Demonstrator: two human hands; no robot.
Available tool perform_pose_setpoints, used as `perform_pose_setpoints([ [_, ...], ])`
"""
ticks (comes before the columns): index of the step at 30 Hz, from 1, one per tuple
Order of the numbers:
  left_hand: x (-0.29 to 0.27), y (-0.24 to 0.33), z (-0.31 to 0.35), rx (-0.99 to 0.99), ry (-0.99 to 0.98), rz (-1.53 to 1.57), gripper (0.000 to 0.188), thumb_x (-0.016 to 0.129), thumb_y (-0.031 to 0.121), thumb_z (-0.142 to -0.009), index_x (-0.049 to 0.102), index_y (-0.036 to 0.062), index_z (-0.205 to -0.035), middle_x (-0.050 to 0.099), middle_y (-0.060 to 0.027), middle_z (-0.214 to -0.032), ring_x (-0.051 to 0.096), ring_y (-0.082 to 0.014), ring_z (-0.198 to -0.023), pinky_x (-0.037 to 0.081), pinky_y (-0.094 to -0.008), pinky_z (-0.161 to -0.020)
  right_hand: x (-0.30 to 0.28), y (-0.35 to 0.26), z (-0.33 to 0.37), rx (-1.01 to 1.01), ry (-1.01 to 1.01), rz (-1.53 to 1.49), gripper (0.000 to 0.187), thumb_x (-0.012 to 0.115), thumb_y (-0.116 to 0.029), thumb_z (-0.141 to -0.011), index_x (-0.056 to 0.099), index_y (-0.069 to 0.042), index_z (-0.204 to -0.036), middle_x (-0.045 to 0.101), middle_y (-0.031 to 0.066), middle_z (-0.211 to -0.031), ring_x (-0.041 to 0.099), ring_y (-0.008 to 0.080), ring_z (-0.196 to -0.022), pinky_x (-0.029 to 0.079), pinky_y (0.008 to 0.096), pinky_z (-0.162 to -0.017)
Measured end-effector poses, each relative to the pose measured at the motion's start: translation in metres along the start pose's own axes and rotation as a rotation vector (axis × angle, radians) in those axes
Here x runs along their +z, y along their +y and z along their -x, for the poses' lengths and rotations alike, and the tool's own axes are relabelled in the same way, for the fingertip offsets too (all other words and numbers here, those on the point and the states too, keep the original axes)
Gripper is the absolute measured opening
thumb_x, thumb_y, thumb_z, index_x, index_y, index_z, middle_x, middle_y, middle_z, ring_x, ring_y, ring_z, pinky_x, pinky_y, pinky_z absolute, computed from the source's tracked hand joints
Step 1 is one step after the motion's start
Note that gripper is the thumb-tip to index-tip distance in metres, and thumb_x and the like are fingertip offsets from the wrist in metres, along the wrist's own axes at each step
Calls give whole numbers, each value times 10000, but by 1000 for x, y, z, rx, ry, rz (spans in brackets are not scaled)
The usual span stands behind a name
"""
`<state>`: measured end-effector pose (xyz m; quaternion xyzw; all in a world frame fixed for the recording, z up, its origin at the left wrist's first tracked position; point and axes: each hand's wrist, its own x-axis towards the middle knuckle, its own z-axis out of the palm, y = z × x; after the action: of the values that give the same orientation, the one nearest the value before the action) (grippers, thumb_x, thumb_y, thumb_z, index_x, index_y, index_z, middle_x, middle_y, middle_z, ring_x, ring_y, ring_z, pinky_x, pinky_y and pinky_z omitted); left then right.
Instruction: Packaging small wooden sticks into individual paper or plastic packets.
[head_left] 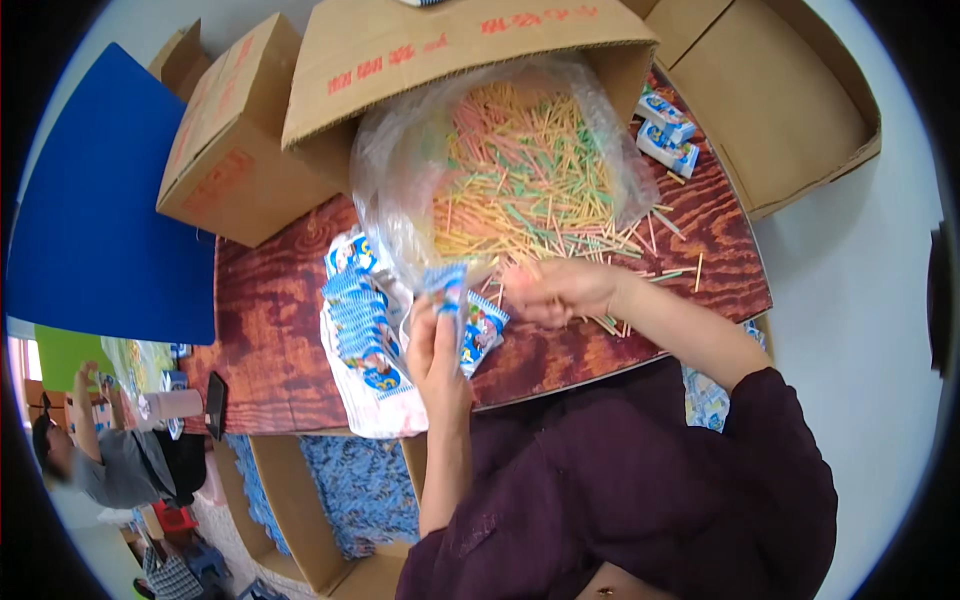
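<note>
My left hand (436, 352) grips a small blue-and-white packet (446, 288) upright over the table. Just to its right, my right hand (555, 292) has its fingers curled together at the near edge of a heap of thin pastel sticks (530, 180). Motion smears those fingertips, so what they pinch cannot be made out. The pink, yellow and green sticks spill from a clear plastic bag (390, 180) inside a tipped cardboard box (460, 60). Beside my left hand, a row of similar packets (358, 320) lies on a white cloth (385, 415). Another packet (484, 330) lies behind the held one.
Loose sticks (690, 270) lie scattered on the red wood-patterned table (270, 330). More packets (668, 145) sit at the back right, near an open carton (780, 100). A closed carton (240, 140) stands left. Below are cartons of blue wrappers (360, 485). Another person (125, 465) works at far left.
</note>
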<state>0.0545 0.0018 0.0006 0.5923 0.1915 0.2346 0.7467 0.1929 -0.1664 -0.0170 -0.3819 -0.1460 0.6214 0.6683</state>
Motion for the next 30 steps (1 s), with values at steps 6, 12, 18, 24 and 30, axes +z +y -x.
perform_pose_setpoints([
  [6,16,-10,-4,102,-377,-206,139,525,77,-947,605,-33,-977,617,-119,-1146,572,-175,-1004,431,-281,-877,24,29,3,17,-22,26,202,602,-185,-919,543,-86,-753,477,-27,-617,384,30,-470,251,186,-392],
  [12,14,-15,7,44,-302,-283,156,534,85,-949,613,-47,-973,627,-112,-1124,569,-155,-1007,438,-283,-876,7,73,-18,-453,432,522,210,691,-159,-847,576,-26,-732,510,-19,-629,421,68,-564,343,273,-509],
  [18,-25,-4,5,10,-61,24,122,542,102,-962,609,8,-923,674,-76,-950,613,-106,-849,465,-248,-808,33,66,3,-573,482,743,146,667,-136,-891,643,-11,-821,640,33,-792,545,81,-715,430,265,-648],
  [24,-43,-16,17,-52,-17,120,133,546,117,-962,607,2,-933,685,-110,-948,640,-146,-854,483,-284,-814,35,86,8,-710,447,845,180,700,-139,-861,616,-14,-763,579,36,-673,511,80,-636,417,259,-592],
  [30,-39,-17,21,-77,-20,170,131,545,116,-961,603,1,-935,684,-111,-926,643,-156,-852,484,-304,-821,33,73,4,-610,497,708,172,715,-130,-834,608,-14,-766,570,23,-660,508,118,-615,415,294,-583],
])
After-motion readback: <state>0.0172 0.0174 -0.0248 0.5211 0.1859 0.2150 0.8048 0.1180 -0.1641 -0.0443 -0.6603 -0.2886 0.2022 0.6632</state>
